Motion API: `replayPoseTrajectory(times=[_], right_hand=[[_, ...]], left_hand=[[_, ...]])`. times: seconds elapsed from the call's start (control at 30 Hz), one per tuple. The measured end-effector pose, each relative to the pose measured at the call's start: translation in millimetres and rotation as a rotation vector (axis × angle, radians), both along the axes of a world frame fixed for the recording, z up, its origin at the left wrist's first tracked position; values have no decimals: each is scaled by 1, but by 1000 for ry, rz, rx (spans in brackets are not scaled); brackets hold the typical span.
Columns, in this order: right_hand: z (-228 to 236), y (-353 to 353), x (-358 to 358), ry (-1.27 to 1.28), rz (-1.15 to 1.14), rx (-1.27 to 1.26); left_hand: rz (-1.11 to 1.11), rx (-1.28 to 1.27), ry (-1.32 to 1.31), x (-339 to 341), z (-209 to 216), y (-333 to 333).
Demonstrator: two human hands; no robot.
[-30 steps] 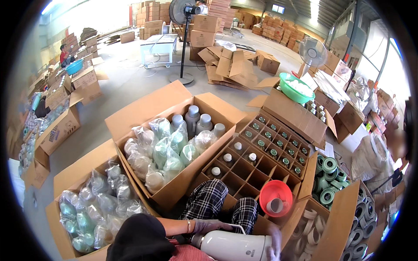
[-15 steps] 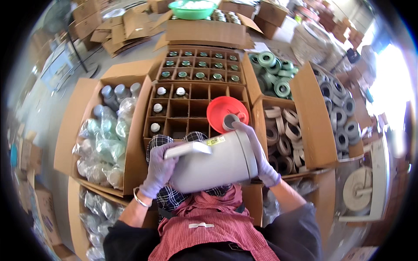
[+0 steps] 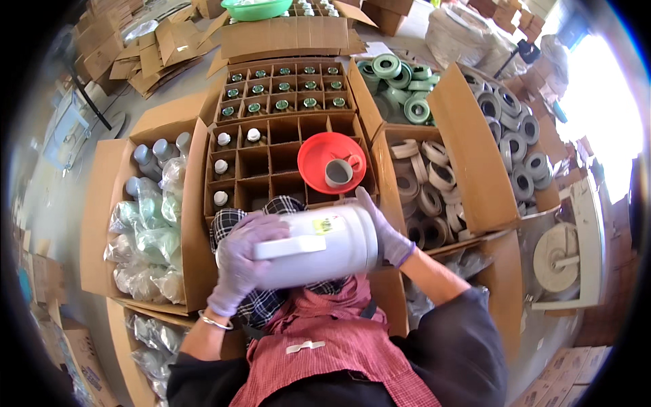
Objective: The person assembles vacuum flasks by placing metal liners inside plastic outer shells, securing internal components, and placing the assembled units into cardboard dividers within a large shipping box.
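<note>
A pale grey thermos jug (image 3: 346, 247) with a white side handle and a yellow label lies sideways above my lap. My left hand (image 3: 241, 261), in a thin light glove, grips its left end beside the handle. My right hand (image 3: 388, 234), also gloved, presses the right end with its palm, fingers pointing up and forward. Just beyond the jug, a red dish (image 3: 312, 154) rests on a divided carton (image 3: 277, 154), with a grey cup (image 3: 338, 174) in it. A few white-capped bottles (image 3: 221, 166) stand in the carton's left compartments.
On the left, a carton holds plastic-wrapped grey cups (image 3: 157, 224). Green-topped bottles (image 3: 281, 104) fill the carton farther ahead. To the right are cartons of green rings (image 3: 417, 110), beige rings (image 3: 429, 201) and grey rings (image 3: 513, 146). A green basin (image 3: 258, 9) sits at the back.
The jug has levelled out in my hands, its right end lower than before, and its handle has turned. My view has shifted, so the cartons sit farther left.
</note>
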State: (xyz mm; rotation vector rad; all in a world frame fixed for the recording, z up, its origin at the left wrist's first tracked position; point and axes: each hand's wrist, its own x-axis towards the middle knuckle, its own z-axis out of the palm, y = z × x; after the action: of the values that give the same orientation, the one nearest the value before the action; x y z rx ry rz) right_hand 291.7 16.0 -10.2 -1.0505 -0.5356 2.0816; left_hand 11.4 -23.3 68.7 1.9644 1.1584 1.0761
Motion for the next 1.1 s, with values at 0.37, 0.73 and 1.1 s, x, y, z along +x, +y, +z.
replayPoseTrajectory(times=[0.37,0.73,1.1], right_hand=[[10,-7,-19,86,-37,-295],[41,8,-27,-61,71,673],[-141,143,8,-1943,425,775]], left_hand=[[-94,298,257,0,3,5],[401,-385,-221,-29,-36,11],[190,-578,-1574,-48,-72,32]])
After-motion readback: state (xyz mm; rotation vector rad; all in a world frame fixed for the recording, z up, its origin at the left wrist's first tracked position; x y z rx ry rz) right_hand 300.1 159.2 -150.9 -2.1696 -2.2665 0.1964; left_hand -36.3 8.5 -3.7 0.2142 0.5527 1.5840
